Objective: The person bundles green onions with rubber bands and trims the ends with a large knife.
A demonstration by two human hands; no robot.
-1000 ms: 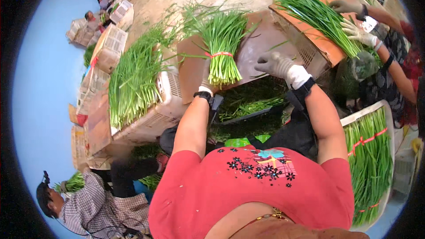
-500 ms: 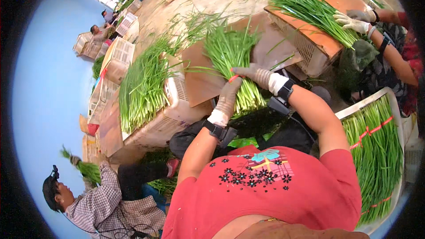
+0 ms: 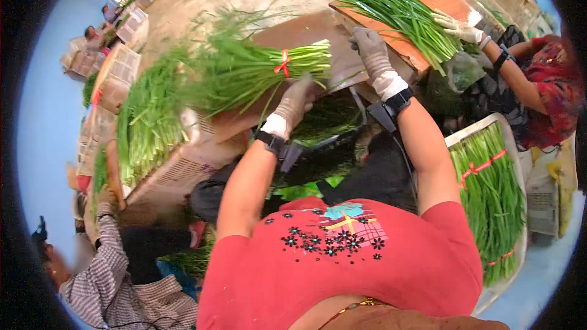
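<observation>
A bundle of long green chives (image 3: pixel 263 70) lies sideways above a brown board (image 3: pixel 299 29), pale stem ends to the right and leaves blurred to the left. A red tie (image 3: pixel 284 64) with a bow circles its stems. My left hand (image 3: pixel 296 99), in a grey glove, is at the underside of the stems. Its fingers are smeared by motion, so its grip cannot be made out. Apart from the bundle, my right hand (image 3: pixel 370 49) is raised near the board's right edge. Its gloved fingers are curled closed, and nothing shows in them.
Loose chives (image 3: pixel 150 116) lie on a crate to the left. At right, a white crate (image 3: pixel 521 177) holds red-tied chives. A co-worker's gloved hand (image 3: pixel 458 26) touches chives on an orange board (image 3: pixel 406 46). Another person in a checked shirt (image 3: pixel 92 281) sits at lower left.
The bundle has turned from upright to sideways, its stems now pointing right. My right hand has come off it and moved up and right. My left hand has shifted left.
</observation>
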